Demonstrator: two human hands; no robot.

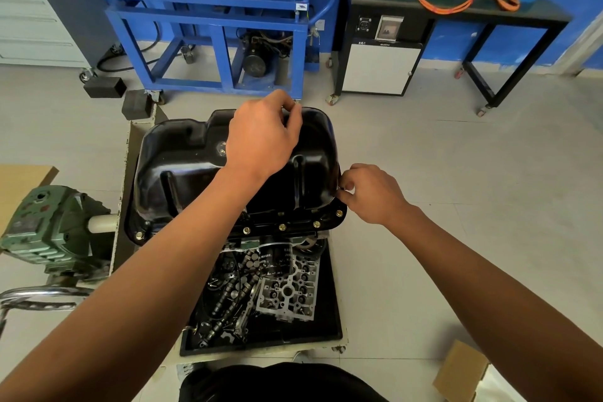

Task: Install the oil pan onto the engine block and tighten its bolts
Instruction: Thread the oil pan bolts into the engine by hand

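Note:
The black oil pan sits upside down on the engine block, which it mostly hides. Gold bolts stand in the holes of its near flange. My left hand reaches over the pan, its fingertips pinching something small at the far rim; I cannot see what. My right hand is at the pan's right flange, thumb and fingers pinching a small bolt there. A black oil filter hangs below the near flange.
A black tray under the engine holds camshafts, a cylinder head part and several loose pieces. A green gearbox sits to the left. A blue lift frame and a black bench stand behind. Cardboard lies at lower right.

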